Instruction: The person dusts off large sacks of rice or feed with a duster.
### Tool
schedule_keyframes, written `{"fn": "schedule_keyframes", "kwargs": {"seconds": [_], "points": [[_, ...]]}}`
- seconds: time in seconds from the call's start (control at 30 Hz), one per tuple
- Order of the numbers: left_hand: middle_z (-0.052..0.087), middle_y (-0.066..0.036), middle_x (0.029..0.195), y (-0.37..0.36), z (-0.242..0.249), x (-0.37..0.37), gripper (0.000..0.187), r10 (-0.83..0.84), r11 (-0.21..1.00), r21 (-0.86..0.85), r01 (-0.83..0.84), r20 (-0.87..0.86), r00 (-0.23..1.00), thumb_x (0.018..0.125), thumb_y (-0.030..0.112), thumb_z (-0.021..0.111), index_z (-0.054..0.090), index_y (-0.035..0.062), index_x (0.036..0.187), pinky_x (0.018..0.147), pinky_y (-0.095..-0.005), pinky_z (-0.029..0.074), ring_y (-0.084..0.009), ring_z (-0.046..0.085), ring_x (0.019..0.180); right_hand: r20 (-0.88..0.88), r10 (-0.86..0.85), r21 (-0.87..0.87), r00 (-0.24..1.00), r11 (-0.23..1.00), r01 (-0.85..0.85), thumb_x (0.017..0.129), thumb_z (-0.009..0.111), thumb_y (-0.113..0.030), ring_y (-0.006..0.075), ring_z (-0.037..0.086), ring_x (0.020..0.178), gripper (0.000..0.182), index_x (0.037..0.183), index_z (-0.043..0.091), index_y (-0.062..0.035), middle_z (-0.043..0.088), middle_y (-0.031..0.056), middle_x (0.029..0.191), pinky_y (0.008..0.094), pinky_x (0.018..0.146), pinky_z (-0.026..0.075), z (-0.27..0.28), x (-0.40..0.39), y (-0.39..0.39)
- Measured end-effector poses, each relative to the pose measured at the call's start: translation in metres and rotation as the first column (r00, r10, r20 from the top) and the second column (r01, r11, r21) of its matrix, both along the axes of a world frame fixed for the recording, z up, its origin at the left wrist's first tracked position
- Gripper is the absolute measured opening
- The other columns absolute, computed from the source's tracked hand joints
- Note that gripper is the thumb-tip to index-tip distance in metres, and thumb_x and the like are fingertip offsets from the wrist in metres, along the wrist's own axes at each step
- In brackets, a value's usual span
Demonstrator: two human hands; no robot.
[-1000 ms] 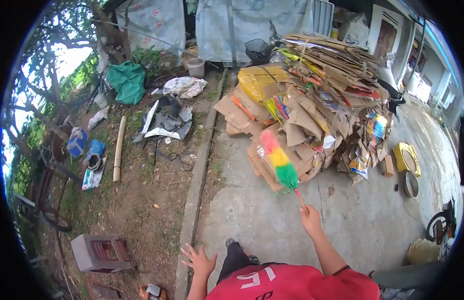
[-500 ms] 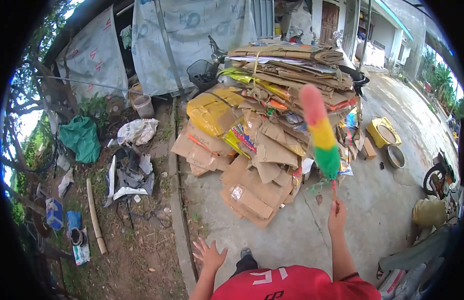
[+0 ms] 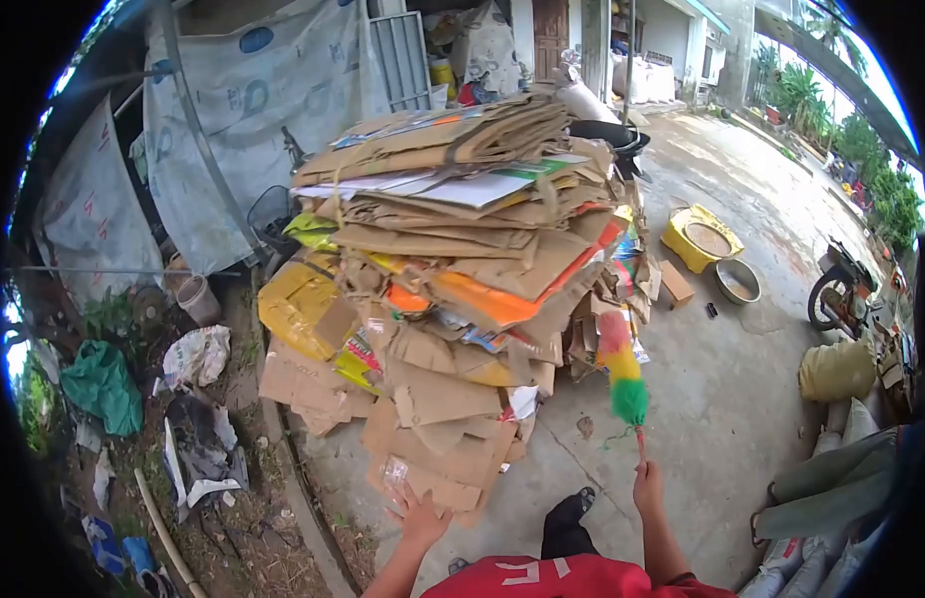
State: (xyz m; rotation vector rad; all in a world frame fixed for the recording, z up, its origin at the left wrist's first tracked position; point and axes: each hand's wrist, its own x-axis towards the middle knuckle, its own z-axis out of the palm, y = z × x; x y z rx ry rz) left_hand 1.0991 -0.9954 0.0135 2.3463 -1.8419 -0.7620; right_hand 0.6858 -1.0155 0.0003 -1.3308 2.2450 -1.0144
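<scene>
My right hand [image 3: 647,488] grips the thin handle of a feather-like duster [image 3: 624,379], coloured red, yellow and green from tip to base and held upright. My left hand [image 3: 419,518] has its fingers spread and holds nothing; it appears over the lower edge of the flattened cardboard, though contact cannot be made out. In front of me rises a tall, uneven stack of flattened cardboard [image 3: 453,239], with a yellow-wrapped piece [image 3: 301,307] on its left side. The duster's head is to the right of the stack's lower part.
To the right are a yellow container [image 3: 697,239], a metal bowl [image 3: 738,282], a brick-like block [image 3: 675,284] and a motorbike [image 3: 831,289]. Left of a concrete edge [image 3: 308,508] lie a green cloth [image 3: 102,387], white sacking [image 3: 196,356] and broken plastic parts [image 3: 198,453].
The cardboard stack now looks nearer and further left in view. The duster has lowered and a foot has come forward. My left hand now overlaps the lower cardboard in view.
</scene>
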Motion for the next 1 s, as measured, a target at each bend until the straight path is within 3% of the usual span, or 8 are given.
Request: {"fn": "schedule_keyframes", "kwargs": {"seconds": [0.13, 0.2, 0.37, 0.5, 0.6, 0.73, 0.8, 1.0], "points": [[0.002, -0.027, 0.137, -0.066, -0.034, -0.112, 0.071, -0.03, 0.997, -0.072, 0.018, -0.175, 0.984, 0.07, 0.051, 0.056, 0.038, 0.0094, 0.125, 0.089, -0.0683, -0.004, -0.0467, -0.011, 0.124, -0.013, 0.014, 0.146, 1.0, 0.989, -0.012, 0.085, 0.044, -0.02, 0.0379, 0.053, 0.073, 0.024, 0.082, 0.054, 0.0009, 0.056, 0.0216, 0.075, 0.0407, 0.064, 0.041, 0.01, -0.092, -0.054], [0.004, -0.028, 0.137, -0.099, -0.015, -0.185, 0.073, -0.156, 0.981, 0.099, 0.168, -0.114, 0.981, 0.071, 0.052, 0.055, 0.037, 0.008, 0.126, 0.091, -0.0671, 0.0, -0.0456, -0.007, 0.126, 0.004, 0.005, 0.161, 1.0, 0.987, -0.006, 0.085, 0.044, -0.021, 0.0386, 0.053, 0.074, 0.024, 0.083, 0.054, 0.001, 0.056, 0.0222, 0.076, 0.0411, 0.064, 0.041, 0.013, -0.136, -0.073], [0.008, -0.027, 0.137, -0.178, 0.018, -0.311, 0.072, -0.309, 0.926, 0.135, 0.353, -0.269, 0.912, 0.071, 0.053, 0.055, 0.038, 0.0085, 0.125, 0.095, -0.0628, 0.007, -0.0428, -0.001, 0.127, -0.042, 0.063, 0.214, 0.997, 0.975, -0.053, 0.083, 0.047, -0.023, 0.0393, 0.054, 0.074, 0.025, 0.083, 0.056, 0.0005, 0.056, 0.0224, 0.075, 0.0435, 0.063, 0.041, 0.032, -0.238, -0.13], [0.007, -0.025, 0.138, -0.235, -0.017, -0.347, 0.071, -0.332, 0.941, -0.061, 0.332, -0.344, 0.878, 0.07, 0.054, 0.055, 0.039, 0.0116, 0.125, 0.094, -0.064, 0.006, -0.0432, -0.002, 0.127, -0.013, 0.026, 0.226, 1.0, 0.974, -0.022, 0.083, 0.047, -0.023, 0.0397, 0.053, 0.075, 0.025, 0.083, 0.056, 0.0002, 0.056, 0.0226, 0.077, 0.0438, 0.063, 0.041, 0.038, -0.282, -0.17], [0.004, -0.027, 0.137, -0.276, 0.018, -0.386, 0.071, -0.344, 0.92, 0.191, 0.342, -0.025, 0.939, 0.07, 0.057, 0.053, 0.041, 0.0132, 0.125, 0.096, -0.0607, 0.006, -0.0395, 0.004, 0.128, 0.004, -0.02, 0.222, 1.0, 0.975, 0.019, 0.083, 0.048, -0.023, 0.0399, 0.053, 0.074, 0.024, 0.083, 0.057, -0.0006, 0.056, 0.0225, 0.076, 0.0435, 0.062, 0.041, 0.029, -0.301, -0.202], [0.005, -0.027, 0.137, -0.333, -0.026, -0.408, 0.071, -0.335, 0.927, 0.115, 0.358, -0.183, 0.924, 0.069, 0.057, 0.054, 0.042, 0.0133, 0.124, 0.096, -0.0607, 0.005, -0.0428, -0.001, 0.127, 0.022, -0.006, 0.197, 1.0, 0.98, 0.002, 0.082, 0.049, -0.023, 0.0395, 0.054, 0.072, 0.024, 0.083, 0.057, -0.0014, 0.057, 0.0216, 0.074, 0.0438, 0.062, 0.041, 0.009, -0.332, -0.246], [0.003, -0.022, 0.14, -0.371, -0.016, -0.432, 0.071, -0.356, 0.904, 0.228, 0.361, -0.064, 0.932, 0.07, 0.057, 0.051, 0.039, 0.0151, 0.126, 0.091, -0.0678, 0.002, -0.0431, -0.013, 0.126, 0.025, -0.005, 0.226, 1.0, 0.974, -0.001, 0.082, 0.049, -0.024, 0.0393, 0.054, 0.072, 0.024, 0.083, 0.057, -0.0014, 0.057, 0.0214, 0.073, 0.0439, 0.061, 0.041, 0.009, -0.348, -0.277], [0.003, -0.022, 0.14, -0.497, 0.007, -0.489, 0.07, -0.32, 0.922, 0.184, 0.342, -0.139, 0.937, 0.07, 0.056, 0.052, 0.039, 0.0161, 0.126, 0.091, -0.0668, -0.002, -0.0417, -0.012, 0.127, -0.058, 0.047, 0.362, 0.997, 0.932, -0.023, 0.081, 0.051, -0.024, 0.0387, 0.054, 0.072, 0.023, 0.083, 0.058, -0.0015, 0.057, 0.0208, 0.073, 0.0437, 0.063, 0.042, 0.024, -0.4, -0.366]]}}
